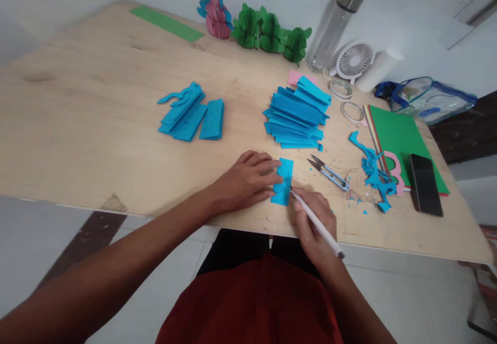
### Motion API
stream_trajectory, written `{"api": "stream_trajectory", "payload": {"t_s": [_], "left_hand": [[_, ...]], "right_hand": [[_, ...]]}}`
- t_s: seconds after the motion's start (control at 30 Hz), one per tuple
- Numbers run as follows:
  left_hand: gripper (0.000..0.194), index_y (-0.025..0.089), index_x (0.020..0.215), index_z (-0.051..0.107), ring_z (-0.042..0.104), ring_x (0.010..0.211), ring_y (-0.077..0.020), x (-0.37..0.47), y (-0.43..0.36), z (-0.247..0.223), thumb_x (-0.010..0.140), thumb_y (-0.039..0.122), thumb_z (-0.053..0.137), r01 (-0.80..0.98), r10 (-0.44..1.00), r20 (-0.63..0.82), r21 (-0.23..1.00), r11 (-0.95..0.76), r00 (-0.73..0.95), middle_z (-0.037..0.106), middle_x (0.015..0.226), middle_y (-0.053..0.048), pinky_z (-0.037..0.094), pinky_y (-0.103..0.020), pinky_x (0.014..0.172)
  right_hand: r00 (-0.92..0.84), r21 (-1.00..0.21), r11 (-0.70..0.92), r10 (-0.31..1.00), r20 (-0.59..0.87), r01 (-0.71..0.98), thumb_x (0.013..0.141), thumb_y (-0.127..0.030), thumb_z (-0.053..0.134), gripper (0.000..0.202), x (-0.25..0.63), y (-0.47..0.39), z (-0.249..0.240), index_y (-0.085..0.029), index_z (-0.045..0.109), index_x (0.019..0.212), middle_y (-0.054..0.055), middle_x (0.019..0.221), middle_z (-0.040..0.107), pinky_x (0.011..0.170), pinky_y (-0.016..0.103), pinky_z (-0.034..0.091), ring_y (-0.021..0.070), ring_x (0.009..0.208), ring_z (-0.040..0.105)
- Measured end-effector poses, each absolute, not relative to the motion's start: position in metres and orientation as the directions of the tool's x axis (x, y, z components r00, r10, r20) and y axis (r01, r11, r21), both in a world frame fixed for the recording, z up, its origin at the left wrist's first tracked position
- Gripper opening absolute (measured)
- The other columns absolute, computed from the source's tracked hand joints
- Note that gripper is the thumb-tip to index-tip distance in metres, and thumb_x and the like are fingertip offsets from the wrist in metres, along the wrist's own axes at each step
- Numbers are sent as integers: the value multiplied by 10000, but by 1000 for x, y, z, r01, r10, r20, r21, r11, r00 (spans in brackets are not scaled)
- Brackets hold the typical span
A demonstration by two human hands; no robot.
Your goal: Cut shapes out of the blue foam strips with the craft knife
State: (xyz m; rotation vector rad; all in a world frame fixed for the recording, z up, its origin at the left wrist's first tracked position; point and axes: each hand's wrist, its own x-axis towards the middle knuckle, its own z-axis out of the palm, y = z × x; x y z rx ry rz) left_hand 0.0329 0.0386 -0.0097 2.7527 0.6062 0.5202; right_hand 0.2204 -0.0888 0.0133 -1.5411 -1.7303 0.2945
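A small folded piece of blue paper (286, 172) lies near the table's front edge, with curved dark lines drawn on it. My left hand (252, 181) rests flat, its spread fingertips pressing on the paper's left side. In my right hand (316, 217) is a white pen (319, 225), its dark tip at the paper's right edge. Thread snips (329, 173) with a light blue handle lie just right of the paper. Behind it sits a pile of folded blue strips (297, 113). Further left are blue pieces with drawn outlines (186, 113).
Blue scraps (375, 170), a pink cutout (394, 170), coloured sheets (404, 131) and a phone (426, 184) lie at right. Tape rolls (340, 89), a bottle (336, 28), a fan (354, 61) and paper figures (267, 32) line the back. A green strip (166, 24) lies back left.
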Motion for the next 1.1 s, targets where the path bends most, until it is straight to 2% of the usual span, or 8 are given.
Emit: {"api": "stream_trajectory", "payload": {"t_s": [0.07,0.13,0.23,0.33,0.67,1.1], "left_hand": [[238,259,1143,653,449,1275,-303,33,38,-10,940,324,548,346,443,289,330,-878,848,583,1378,-73,311,-487,1071],[242,262,1151,647,449,1276,-302,32,38,-11,942,329,546,345,443,294,329,-879,847,580,1382,-72,310,-484,1071],[236,270,1146,647,448,1275,-298,32,38,-11,944,338,546,350,448,291,331,-876,845,581,1381,-66,310,-478,1070],[229,267,1137,649,445,1277,-301,33,38,-10,945,333,543,353,448,287,327,-877,847,583,1376,-67,308,-480,1067],[225,265,1129,648,441,1281,-309,33,38,-10,943,322,536,355,446,278,324,-877,851,576,1387,-70,305,-492,1064],[225,268,1126,656,441,1281,-307,33,37,-8,948,311,524,359,455,281,332,-872,845,581,1380,-67,300,-492,1072]], "right_hand": [[122,-743,194,930,348,641,955,-230,517,207,219,-90,16,-225,681,1082,66,984,740,778,376,519,211,883,673],[181,-801,126,943,280,585,932,-252,548,165,215,-92,15,-230,687,1017,57,933,738,770,371,534,213,870,678],[253,-849,10,953,169,529,895,-277,588,115,207,-95,10,-221,666,958,53,849,731,684,338,541,209,796,684],[278,-857,-30,951,133,514,880,-281,602,87,201,-96,5,-221,654,917,47,817,720,640,320,534,204,754,683],[224,-751,93,924,310,654,885,-280,586,104,197,-90,11,-222,651,829,24,737,713,638,324,521,185,680,672],[165,-689,147,916,365,710,899,-235,580,125,196,-89,12,-227,648,794,16,741,720,702,351,514,183,687,674]]}}
